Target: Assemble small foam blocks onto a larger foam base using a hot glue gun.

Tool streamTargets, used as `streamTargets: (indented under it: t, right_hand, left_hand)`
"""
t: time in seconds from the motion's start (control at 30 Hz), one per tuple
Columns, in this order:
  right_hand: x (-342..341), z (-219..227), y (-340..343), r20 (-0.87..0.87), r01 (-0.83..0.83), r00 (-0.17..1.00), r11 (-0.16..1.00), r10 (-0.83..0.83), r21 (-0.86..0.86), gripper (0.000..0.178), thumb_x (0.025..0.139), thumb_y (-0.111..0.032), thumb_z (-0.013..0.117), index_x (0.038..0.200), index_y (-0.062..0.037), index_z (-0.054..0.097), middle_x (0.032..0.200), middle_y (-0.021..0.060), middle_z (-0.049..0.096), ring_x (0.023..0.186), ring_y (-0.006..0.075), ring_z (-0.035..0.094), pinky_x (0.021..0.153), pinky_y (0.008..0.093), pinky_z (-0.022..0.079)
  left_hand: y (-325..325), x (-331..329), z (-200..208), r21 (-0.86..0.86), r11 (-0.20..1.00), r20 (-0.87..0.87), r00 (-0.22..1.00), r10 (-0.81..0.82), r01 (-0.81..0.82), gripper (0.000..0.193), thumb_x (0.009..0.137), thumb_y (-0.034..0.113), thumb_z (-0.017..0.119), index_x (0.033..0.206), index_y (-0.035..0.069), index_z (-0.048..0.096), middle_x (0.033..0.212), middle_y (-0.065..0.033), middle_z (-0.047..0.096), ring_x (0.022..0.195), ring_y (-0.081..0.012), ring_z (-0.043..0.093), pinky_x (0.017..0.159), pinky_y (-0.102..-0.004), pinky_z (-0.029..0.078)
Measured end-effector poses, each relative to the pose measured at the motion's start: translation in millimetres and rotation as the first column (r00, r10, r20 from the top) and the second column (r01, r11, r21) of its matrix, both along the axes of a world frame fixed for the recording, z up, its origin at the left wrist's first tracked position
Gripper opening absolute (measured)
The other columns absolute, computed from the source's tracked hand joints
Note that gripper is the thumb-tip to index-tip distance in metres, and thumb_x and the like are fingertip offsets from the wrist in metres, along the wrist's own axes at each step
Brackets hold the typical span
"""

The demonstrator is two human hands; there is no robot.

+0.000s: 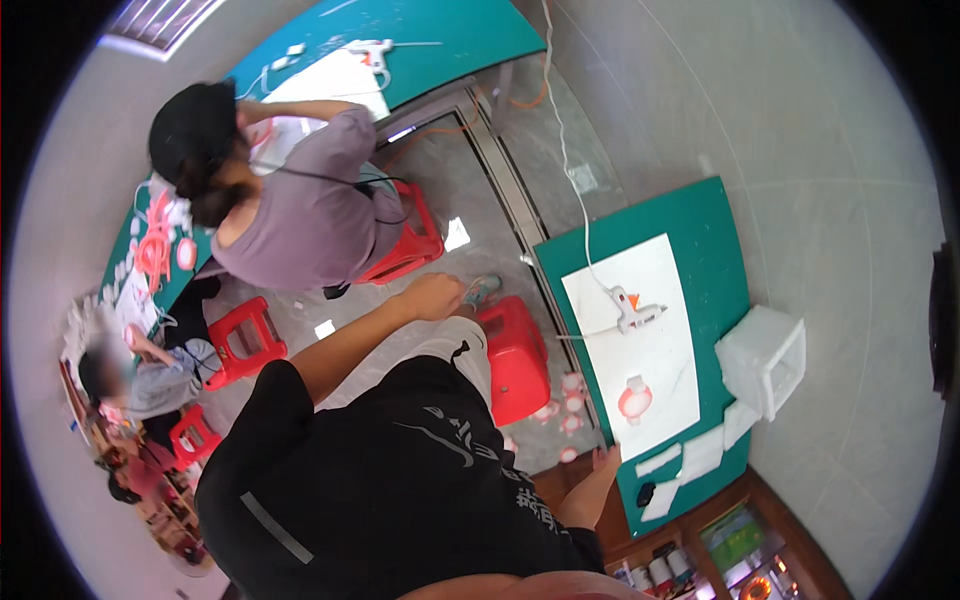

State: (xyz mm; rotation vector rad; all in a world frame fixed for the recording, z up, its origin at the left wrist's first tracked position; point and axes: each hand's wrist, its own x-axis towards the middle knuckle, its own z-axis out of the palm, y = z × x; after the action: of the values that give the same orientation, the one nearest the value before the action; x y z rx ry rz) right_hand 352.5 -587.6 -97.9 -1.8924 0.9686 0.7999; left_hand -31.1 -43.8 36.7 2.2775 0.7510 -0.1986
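Note:
My left hand (435, 297) hangs over the floor in front of me, its fingers curled into a loose fist with nothing showing in it. At the near edge of the green table, my right hand (605, 465) has its fingers apart and looks free of any object. Closest to it on the table is a white sheet (640, 360). On that sheet lie a round pink-and-white piece (635, 402) with a small tab at its top and a white hot glue gun (637, 312) with an orange trigger. The glue gun's cord runs away toward the far side.
A white foam box (765, 360), flat white pieces (703, 455) and a small black object (646, 494) sit on the green table (715, 250). A red stool (515, 365) stands beside me, near pink-and-white pieces (570, 400) on the floor. A seated person (300, 215) works at another table.

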Motion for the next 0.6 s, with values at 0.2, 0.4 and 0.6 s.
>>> streamTargets:
  t: [0.2,0.4,0.6]
  right_hand:
    - [9,-11,-51,0.161,-0.376,0.922,0.916,0.353,0.141,0.056,0.093,-0.019,0.047,0.147,-0.0119,0.034,0.127,0.0137,0.046,0.108,0.0323,0.047,0.093,0.0548,0.043]
    - [-85,-37,-50,0.504,-0.344,0.839,0.917,0.204,0.201,0.054,0.089,-0.008,0.053,0.142,-0.0110,0.042,0.129,0.0139,0.053,0.112,0.0347,0.054,0.088,0.0485,0.049]
    - [-278,-81,-133,0.164,-0.185,0.977,0.924,0.136,0.336,0.015,0.091,-0.021,0.056,0.099,-0.0090,0.059,0.090,0.0047,0.062,0.074,0.0192,0.058,0.061,0.0323,0.050]
  left_hand:
    - [-65,-77,22,0.069,0.991,0.054,0.993,0.109,-0.113,0.016,0.085,0.017,0.056,0.085,0.002,0.062,0.087,-0.0184,0.064,0.086,-0.0387,0.063,0.076,-0.0498,0.049]
    - [-176,-226,11,0.125,0.940,0.228,0.932,0.283,-0.316,0.017,0.083,0.017,0.057,0.086,0.001,0.064,0.086,-0.0195,0.065,0.085,-0.0397,0.064,0.075,-0.0494,0.050]
    - [-267,-377,25,0.044,0.892,0.218,0.875,0.432,-0.451,0.018,0.082,0.017,0.059,0.088,0.002,0.067,0.084,-0.0202,0.068,0.082,-0.0394,0.066,0.074,-0.0475,0.052]
